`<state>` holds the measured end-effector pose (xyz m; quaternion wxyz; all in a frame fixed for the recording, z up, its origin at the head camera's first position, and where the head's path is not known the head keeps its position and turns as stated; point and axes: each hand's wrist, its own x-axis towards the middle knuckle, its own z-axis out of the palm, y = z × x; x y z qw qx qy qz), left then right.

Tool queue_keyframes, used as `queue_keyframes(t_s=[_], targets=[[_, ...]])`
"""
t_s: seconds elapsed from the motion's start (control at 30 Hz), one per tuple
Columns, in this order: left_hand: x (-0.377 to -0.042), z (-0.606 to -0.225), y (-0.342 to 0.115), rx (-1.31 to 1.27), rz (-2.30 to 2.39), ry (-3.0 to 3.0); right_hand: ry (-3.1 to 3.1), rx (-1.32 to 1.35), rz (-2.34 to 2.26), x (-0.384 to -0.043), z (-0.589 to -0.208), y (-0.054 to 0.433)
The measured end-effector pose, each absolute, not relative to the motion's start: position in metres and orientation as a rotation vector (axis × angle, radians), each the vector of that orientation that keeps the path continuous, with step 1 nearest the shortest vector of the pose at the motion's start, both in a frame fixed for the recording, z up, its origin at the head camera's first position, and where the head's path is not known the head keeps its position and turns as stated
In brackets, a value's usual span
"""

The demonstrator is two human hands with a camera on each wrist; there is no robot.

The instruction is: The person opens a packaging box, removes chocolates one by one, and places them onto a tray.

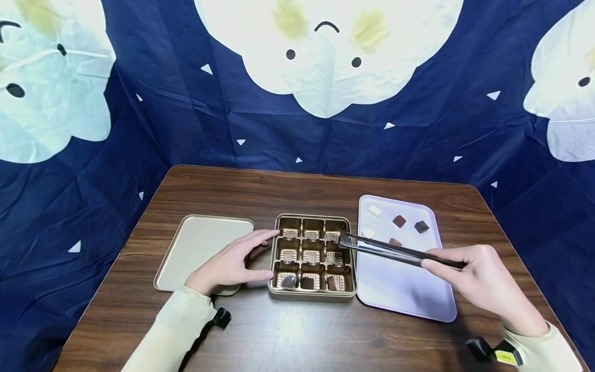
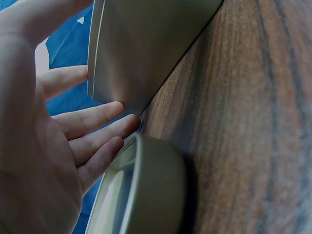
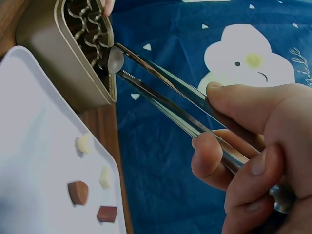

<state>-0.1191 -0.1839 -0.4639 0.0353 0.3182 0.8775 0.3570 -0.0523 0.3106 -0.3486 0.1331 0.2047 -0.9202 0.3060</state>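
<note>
My right hand (image 1: 479, 274) grips a pair of metal tongs (image 1: 395, 250), fingers curled round both arms. Between the tong tips sits a round dark chocolate (image 3: 115, 60), over the right side of a gold tin (image 1: 312, 296) with a divided insert. The front row of the insert holds a round dark chocolate (image 1: 288, 281), a square dark chocolate (image 1: 307, 283) and a ridged brown chocolate (image 1: 331, 283). My left hand (image 1: 228, 263) is at the tin's left side, its fairly straight index finger and thumb touching the wall.
A pale lavender tray (image 1: 404, 289) stands right against the tin, with several chocolates towards its back, among them a red-brown square (image 1: 398, 221) and a white square (image 1: 374, 210). Left of the tin lies its lid (image 1: 195, 243), partly beneath my left hand. A blue cloth (image 1: 279, 129) hangs behind the table.
</note>
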Motion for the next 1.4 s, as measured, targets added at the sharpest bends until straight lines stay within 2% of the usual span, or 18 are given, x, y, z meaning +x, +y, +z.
queue_keyframes(t_s=[0.4, 0.87, 1.2, 1.4], targets=[[-0.119, -0.466, -0.184, 0.975, 1.102, 2.691, -2.64, 0.454, 0.791, -0.046, -0.343, 0.344], [-0.12, -0.464, -0.183, 0.98, 1.1, 2.686, -2.687, 0.194, 0.695, -0.031, -0.363, 0.405], [-0.12, -0.465, -0.184, 0.975, 1.093, 2.691, -2.712, -0.047, 0.669, -0.013, -0.377, 0.426], [-0.12, -0.465, -0.185, 0.977, 1.089, 2.695, -2.713, -0.103, 0.635, -0.006, -0.381, 0.434]])
